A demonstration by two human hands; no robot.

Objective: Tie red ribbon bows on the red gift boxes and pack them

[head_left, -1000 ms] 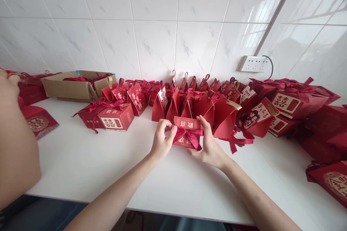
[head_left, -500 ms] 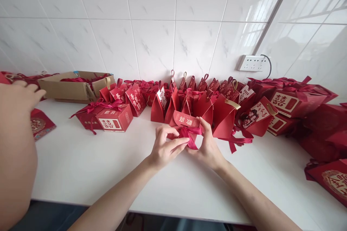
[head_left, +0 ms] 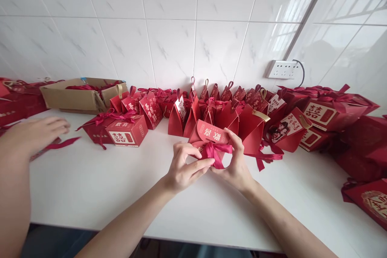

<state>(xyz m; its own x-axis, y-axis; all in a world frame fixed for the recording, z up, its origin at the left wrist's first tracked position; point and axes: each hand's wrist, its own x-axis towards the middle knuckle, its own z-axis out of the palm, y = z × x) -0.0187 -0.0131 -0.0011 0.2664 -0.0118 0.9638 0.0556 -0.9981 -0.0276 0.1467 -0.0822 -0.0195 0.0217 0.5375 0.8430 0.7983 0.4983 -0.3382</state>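
Note:
Between my hands is a small red gift box (head_left: 208, 133) with pale printed characters, its printed flap tipped up at the back. A bright crimson ribbon bow (head_left: 215, 155) sits on its front. My left hand (head_left: 186, 165) grips the box's left side, thumb and fingers bent at the bow. On the other side my right hand (head_left: 234, 163) holds the right edge, fingertips at the top corner and thumb low near the ribbon. Just behind stand several red peaked gift boxes (head_left: 226, 119) with loop handles.
A co-worker's hand (head_left: 45, 133) is at the left by a red box with a trailing ribbon (head_left: 68, 142). Ribbon-tied red boxes (head_left: 128, 131) stand left of centre. Behind them is a cardboard box (head_left: 74, 98). Stacked red boxes (head_left: 326, 117) fill the right side of the white table (head_left: 169, 213).
The gift box is raised slightly and tilted, so more of its printed flap shows. The co-worker's hand has come down and right at the left edge, beside a ribboned box.

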